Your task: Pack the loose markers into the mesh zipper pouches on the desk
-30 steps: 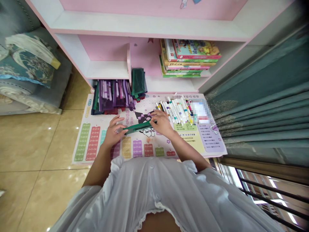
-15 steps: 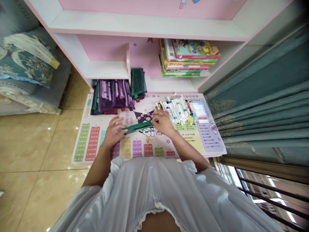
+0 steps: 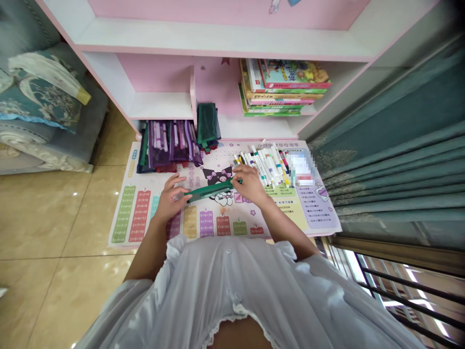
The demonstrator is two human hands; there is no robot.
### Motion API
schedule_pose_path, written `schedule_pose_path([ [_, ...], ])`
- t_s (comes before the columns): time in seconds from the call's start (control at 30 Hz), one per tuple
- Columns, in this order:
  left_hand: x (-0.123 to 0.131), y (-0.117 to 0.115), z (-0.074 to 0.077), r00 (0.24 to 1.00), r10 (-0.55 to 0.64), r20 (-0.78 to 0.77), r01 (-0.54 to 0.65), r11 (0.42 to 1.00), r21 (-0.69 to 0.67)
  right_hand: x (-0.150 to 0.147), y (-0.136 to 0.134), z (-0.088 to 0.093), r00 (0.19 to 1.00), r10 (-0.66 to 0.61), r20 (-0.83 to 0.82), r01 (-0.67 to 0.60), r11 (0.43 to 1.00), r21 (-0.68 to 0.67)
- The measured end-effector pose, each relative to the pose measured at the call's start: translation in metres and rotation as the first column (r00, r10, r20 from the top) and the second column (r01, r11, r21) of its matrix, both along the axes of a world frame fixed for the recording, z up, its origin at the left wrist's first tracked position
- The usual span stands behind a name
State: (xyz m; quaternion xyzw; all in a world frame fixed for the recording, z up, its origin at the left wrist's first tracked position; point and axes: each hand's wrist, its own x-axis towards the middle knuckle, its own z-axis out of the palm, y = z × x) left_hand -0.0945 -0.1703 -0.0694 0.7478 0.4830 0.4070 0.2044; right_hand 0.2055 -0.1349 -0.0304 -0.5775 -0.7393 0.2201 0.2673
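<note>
A narrow green zip pouch point(image 3: 211, 191) is stretched between my two hands, tilted a little above the printed desk mat point(image 3: 232, 225). My left hand point(image 3: 172, 198) pinches its left end between thumb and fingers. At the other end, the fingertips of my right hand point(image 3: 250, 184) close on the pouch's upper right corner. Just beyond the right hand lies a loose pile of white-barrelled markers point(image 3: 267, 165) with coloured bands. Past my left hand, purple mesh pouches point(image 3: 160, 155) with pens in them overlap green and dark ones.
A dark green mesh pouch stack point(image 3: 208, 123) lies at the shelf divider. Several books point(image 3: 283, 89) are piled on the shelf at right. A blurred-out white item point(image 3: 302, 168) sits right of the markers. Teal curtains point(image 3: 392, 145) border the desk; a sofa point(image 3: 43, 111) stands at left.
My right hand has shifted slightly right along the pouch's top edge to its right corner. The left hand keeps its place at the other end.
</note>
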Motion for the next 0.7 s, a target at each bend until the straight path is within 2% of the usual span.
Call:
schedule_pose_path([
  [0.7,-0.0006,0.0005,-0.0009,1.000,-0.011,0.008,0.010,1.000,0.014,0.0081,0.0024,-0.0005,0.999,-0.027,-0.021,0.027,0.999,-0.020],
])
